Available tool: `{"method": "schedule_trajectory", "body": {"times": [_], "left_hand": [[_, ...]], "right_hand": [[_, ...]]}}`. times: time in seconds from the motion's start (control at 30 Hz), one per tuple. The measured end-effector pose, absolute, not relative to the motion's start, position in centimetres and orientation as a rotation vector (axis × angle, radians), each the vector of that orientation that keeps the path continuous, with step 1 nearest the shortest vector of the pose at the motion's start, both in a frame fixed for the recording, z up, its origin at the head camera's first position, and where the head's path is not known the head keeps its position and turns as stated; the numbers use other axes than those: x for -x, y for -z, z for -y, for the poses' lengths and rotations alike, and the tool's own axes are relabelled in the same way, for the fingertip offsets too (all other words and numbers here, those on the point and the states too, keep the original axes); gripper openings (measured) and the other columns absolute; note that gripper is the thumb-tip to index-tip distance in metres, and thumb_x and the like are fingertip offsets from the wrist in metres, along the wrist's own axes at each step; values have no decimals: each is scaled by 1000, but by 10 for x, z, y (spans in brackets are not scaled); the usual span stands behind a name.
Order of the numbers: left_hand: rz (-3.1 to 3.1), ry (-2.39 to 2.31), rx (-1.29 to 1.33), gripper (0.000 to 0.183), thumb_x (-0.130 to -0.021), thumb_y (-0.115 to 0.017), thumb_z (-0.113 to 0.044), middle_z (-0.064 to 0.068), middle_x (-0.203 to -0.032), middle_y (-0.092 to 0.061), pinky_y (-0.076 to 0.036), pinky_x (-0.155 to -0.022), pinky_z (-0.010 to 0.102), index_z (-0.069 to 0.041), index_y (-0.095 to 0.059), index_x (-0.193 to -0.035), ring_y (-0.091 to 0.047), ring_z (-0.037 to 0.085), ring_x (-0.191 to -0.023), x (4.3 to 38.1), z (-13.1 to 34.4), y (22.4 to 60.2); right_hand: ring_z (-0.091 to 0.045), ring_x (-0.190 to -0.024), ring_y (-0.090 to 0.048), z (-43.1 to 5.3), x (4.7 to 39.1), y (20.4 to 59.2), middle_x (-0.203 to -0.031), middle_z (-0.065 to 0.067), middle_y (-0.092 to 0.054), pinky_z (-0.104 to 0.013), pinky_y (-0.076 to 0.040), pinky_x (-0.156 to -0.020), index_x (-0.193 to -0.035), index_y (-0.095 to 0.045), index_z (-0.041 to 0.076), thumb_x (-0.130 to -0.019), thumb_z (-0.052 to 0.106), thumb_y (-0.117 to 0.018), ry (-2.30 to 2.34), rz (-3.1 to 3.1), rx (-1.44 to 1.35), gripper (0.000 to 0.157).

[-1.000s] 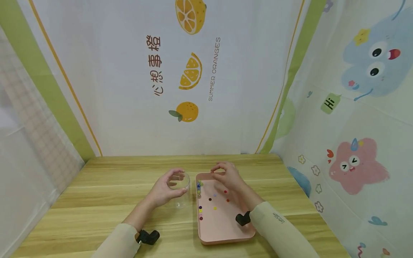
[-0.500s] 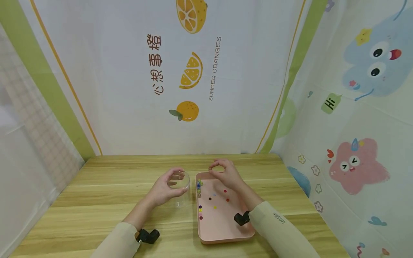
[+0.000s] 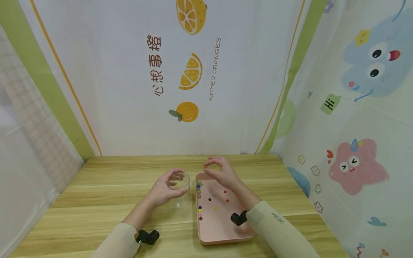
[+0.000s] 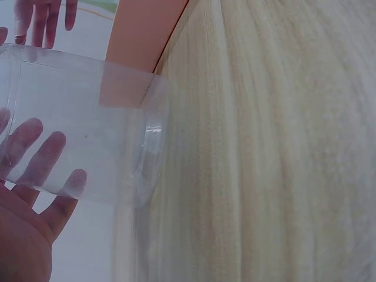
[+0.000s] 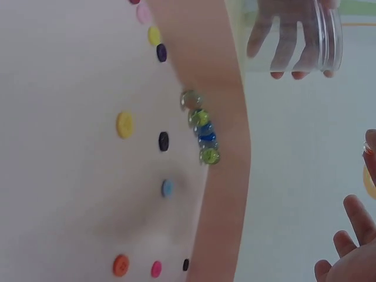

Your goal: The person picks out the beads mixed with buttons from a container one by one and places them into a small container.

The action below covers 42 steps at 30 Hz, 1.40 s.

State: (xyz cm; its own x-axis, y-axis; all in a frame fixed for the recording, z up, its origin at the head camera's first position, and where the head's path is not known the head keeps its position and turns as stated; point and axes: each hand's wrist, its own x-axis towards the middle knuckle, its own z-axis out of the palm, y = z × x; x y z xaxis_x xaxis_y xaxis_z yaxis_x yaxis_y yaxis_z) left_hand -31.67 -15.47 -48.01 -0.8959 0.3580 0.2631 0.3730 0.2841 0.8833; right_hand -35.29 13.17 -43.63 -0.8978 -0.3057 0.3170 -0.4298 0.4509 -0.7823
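Observation:
My left hand [image 3: 166, 188] curls round a clear plastic jar [image 4: 88, 111] that stands upright on the table, its round open rim facing up. Right of the jar lies a shallow pink tray [image 3: 222, 231]. Over the tray's far edge, my right hand [image 3: 222, 173] pinches a small clear-and-red marble [image 5: 368, 149] between thumb and forefinger, mostly hidden by the fingertips. Its other fingers are spread loosely. Glass marbles [image 5: 204, 130] with green and blue inside line the tray's left wall. Several buttons lie on the tray floor, including a yellow button [image 5: 124, 125] and an orange button [image 5: 121, 265].
The wooden table [image 3: 106, 200] runs back to a white curtain [image 3: 122, 118] printed with oranges. A cartoon-printed cloth [image 3: 348, 118] hangs along the right side. Black wrist cameras sit at both cuffs, the right camera [image 3: 238, 218] above the tray.
My right hand has moved left and slightly away from me, toward the jar, with the marble pinched. The left hand and the jar have stayed in place.

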Motion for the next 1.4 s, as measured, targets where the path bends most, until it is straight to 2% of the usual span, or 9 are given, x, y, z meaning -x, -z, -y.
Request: {"method": "schedule_trajectory", "body": {"times": [0.27,0.37,0.63,0.83,0.97,1.1,1.4], "left_hand": [[2507,1738,705,66,-93,-88,-22,26,-146,-63,-50,-115,70,-15,-56,-150,-58,52,-137,318,155,482],[2504,1737,709,65,-93,-88,-22,27,-146,-63,-50,-115,70,-17,-56,-150,-59,50,-138,318,155,483],[2486,1728,733,65,-93,-88,-21,25,-145,-65,-49,-116,69,-13,-56,-150,-60,45,-138,317,155,481],[2488,1731,736,63,-94,-87,-21,28,-147,-63,-49,-115,69,-17,-56,-149,-61,44,-138,316,155,480],[2493,1719,734,65,-94,-87,-22,28,-146,-64,-50,-114,69,-14,-56,-150,-61,44,-137,316,155,480],[2492,1713,740,67,-94,-87,-22,28,-146,-63,-51,-113,68,-10,-55,-151,-61,45,-137,317,155,480],[2489,1700,761,63,-95,-86,-22,24,-145,-65,-51,-113,68,-15,-56,-150,-62,43,-136,317,156,481]], "right_hand": [[-43,-155,-43,-123,349,429,-161,-17,-57,-75,-34,-125,-118,-80,12,-102,23,-79,-1443,2573,-710,20],[-44,-156,-42,-118,347,426,-161,-18,-56,-75,-34,-125,-120,-80,10,-102,24,-79,-1448,2574,-737,22],[-42,-156,-38,-105,341,419,-162,-12,-57,-73,-36,-122,-114,-81,17,-101,23,-80,-1373,2572,-787,15],[-41,-152,-42,-95,342,422,-158,-16,-59,-72,-33,-122,-114,-81,13,-100,20,-81,-1181,2512,-893,16],[-43,-152,-42,-92,341,423,-156,-17,-60,-74,-27,-124,-113,-81,11,-99,18,-82,-1090,2460,-964,16],[-44,-153,-40,-89,340,426,-157,-14,-60,-73,-27,-124,-113,-80,12,-98,17,-83,-1070,2448,-988,16],[-41,-155,-37,-80,335,427,-158,-12,-59,-72,-29,-124,-115,-81,13,-98,18,-84,-1125,2487,-990,18]]}}
